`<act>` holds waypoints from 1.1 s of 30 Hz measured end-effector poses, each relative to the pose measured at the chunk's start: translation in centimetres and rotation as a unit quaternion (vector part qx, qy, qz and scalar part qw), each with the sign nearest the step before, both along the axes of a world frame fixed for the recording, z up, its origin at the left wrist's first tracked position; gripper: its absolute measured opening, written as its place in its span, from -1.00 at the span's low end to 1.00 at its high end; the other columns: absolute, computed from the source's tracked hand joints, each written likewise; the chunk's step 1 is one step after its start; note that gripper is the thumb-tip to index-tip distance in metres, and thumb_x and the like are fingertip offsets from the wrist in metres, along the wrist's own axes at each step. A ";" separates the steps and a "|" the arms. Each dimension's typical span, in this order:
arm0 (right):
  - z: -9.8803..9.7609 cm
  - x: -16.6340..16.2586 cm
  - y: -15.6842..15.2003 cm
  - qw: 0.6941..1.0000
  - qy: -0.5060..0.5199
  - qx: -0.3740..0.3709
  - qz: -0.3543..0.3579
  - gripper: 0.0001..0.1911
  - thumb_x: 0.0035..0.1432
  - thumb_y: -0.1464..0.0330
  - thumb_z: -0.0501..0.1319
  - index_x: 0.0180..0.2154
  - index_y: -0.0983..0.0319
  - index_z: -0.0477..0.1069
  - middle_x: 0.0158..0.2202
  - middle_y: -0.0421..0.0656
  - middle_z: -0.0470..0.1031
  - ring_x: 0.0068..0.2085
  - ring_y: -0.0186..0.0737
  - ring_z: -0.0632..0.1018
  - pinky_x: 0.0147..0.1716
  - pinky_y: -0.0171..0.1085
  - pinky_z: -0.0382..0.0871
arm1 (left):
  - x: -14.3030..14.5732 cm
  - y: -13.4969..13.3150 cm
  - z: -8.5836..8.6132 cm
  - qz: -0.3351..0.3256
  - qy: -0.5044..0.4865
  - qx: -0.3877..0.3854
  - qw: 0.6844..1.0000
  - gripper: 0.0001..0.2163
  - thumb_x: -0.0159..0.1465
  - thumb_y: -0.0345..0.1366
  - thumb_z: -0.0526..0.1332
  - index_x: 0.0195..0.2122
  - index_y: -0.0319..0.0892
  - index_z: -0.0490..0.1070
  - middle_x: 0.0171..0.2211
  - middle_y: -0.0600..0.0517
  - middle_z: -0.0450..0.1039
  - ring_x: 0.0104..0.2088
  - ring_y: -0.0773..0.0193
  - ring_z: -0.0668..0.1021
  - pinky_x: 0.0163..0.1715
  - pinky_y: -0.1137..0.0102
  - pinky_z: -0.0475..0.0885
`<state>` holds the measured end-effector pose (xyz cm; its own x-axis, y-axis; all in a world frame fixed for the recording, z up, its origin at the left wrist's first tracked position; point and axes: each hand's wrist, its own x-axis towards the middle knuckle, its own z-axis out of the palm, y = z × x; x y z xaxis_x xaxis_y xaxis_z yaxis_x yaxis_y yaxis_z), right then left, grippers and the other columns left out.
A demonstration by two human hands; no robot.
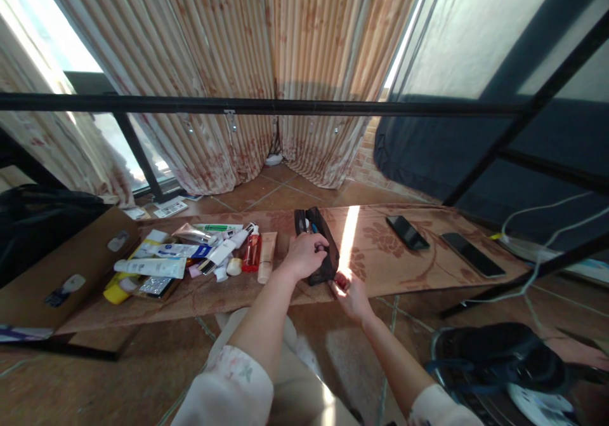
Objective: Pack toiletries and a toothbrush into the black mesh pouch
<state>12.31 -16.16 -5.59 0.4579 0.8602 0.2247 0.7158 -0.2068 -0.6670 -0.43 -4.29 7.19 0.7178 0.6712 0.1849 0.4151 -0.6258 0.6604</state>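
Note:
A small black mesh pouch [332, 258] lies on the cloth-covered bench in front of me, its top parted, with slim items [308, 225] partly showing inside at its far end. My left hand [307, 256] reaches over the pouch's near left side, fingers curled on it; the fingertips are partly hidden. My right hand [351, 297] is closed at the pouch's near right corner, pinching its edge in bright sunlight. Left of the pouch lie a beige tube [267, 258] and a red pump bottle [252, 252].
A pile of cosmetic tubes [151, 267] covers the bench's left part, beside a cardboard box [90, 267]. Two phones [408, 232] lie at the right. A black metal bar [304, 107] crosses ahead, before curtains [228, 45]. White cables [537, 254] hang at the right end.

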 end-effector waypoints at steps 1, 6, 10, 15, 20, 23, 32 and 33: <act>0.0 0.0 0.0 1.000 0.000 0.002 0.000 -0.83 0.08 0.27 0.12 -0.50 0.18 0.27 -0.52 -0.21 0.39 -0.47 -0.28 0.41 -0.45 -0.33 0.22 | 0.1 0.0 0.0 0.002 -0.002 -0.002 1.000 -0.83 0.12 -0.42 0.21 -0.28 -0.10 0.53 -0.33 0.09 0.57 -0.22 0.25 0.54 -0.08 0.34 0.36; -0.1 0.1 0.0 1.000 0.006 0.006 -0.001 -0.85 0.07 0.28 0.13 -0.49 0.18 0.29 -0.49 -0.20 0.41 -0.45 -0.27 0.42 -0.43 -0.33 0.24 | 0.3 -0.3 0.0 0.017 -0.015 -0.016 1.000 -0.85 0.13 -0.42 0.22 -0.28 -0.12 0.52 -0.34 0.09 0.58 -0.27 0.29 0.55 -0.06 0.35 0.35; -0.3 0.1 0.0 1.000 0.015 0.008 -0.002 -0.86 0.06 0.27 0.13 -0.47 0.19 0.31 -0.49 -0.20 0.41 -0.45 -0.28 0.42 -0.44 -0.34 0.24 | 0.4 -0.1 -0.3 0.010 -0.029 -0.013 0.999 -0.86 0.15 -0.42 0.21 -0.29 -0.13 0.52 -0.34 0.09 0.57 -0.28 0.31 0.56 -0.12 0.40 0.38; -0.4 0.0 0.0 1.000 0.022 0.008 0.002 -0.86 0.07 0.26 0.11 -0.44 0.19 0.33 -0.48 -0.20 0.41 -0.44 -0.27 0.43 -0.44 -0.33 0.26 | 0.5 0.0 -0.8 0.032 -0.029 -0.009 0.999 -0.85 0.17 -0.40 0.19 -0.27 -0.11 0.52 -0.33 0.07 0.57 -0.29 0.31 0.56 -0.18 0.44 0.41; -0.5 0.1 0.0 1.000 0.012 0.006 0.003 -0.85 0.08 0.25 0.11 -0.44 0.19 0.33 -0.49 -0.19 0.43 -0.45 -0.25 0.44 -0.44 -0.32 0.27 | 0.5 -0.2 -0.8 0.036 -0.030 0.023 0.999 -0.82 0.16 -0.42 0.19 -0.26 -0.09 0.52 -0.30 0.06 0.58 -0.24 0.27 0.56 -0.12 0.42 0.40; -0.9 0.2 0.1 0.999 0.040 0.017 0.013 -0.84 0.08 0.25 0.12 -0.37 0.20 0.37 -0.45 -0.18 0.46 -0.43 -0.25 0.46 -0.43 -0.33 0.29 | 0.6 -0.3 -0.8 0.034 -0.024 0.031 0.999 -0.83 0.16 -0.43 0.18 -0.28 -0.10 0.52 -0.31 0.06 0.58 -0.21 0.25 0.56 -0.05 0.38 0.37; -0.4 0.1 -0.1 0.999 0.039 0.023 0.018 -0.84 0.08 0.27 0.13 -0.36 0.22 0.38 -0.43 -0.17 0.46 -0.41 -0.25 0.46 -0.40 -0.32 0.30 | 0.9 -0.6 -1.5 -0.018 -0.028 0.055 0.998 -0.80 0.21 -0.45 0.08 -0.33 -0.12 0.49 -0.23 0.07 0.55 -0.13 0.22 0.52 0.12 0.17 0.12; -0.4 0.1 -0.1 0.999 0.038 0.026 0.021 -0.84 0.09 0.26 0.12 -0.37 0.22 0.39 -0.42 -0.17 0.45 -0.41 -0.26 0.45 -0.40 -0.32 0.30 | 0.8 -0.6 -1.5 -0.022 -0.026 0.054 0.998 -0.80 0.21 -0.44 0.07 -0.32 -0.12 0.48 -0.23 0.06 0.55 -0.13 0.22 0.51 0.12 0.17 0.11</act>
<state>12.43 -16.23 -5.97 0.4382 0.8672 0.2364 0.6707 -0.1404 -0.7283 0.40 -4.92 5.73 0.7331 0.6141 0.2924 0.3531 -0.7110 0.6080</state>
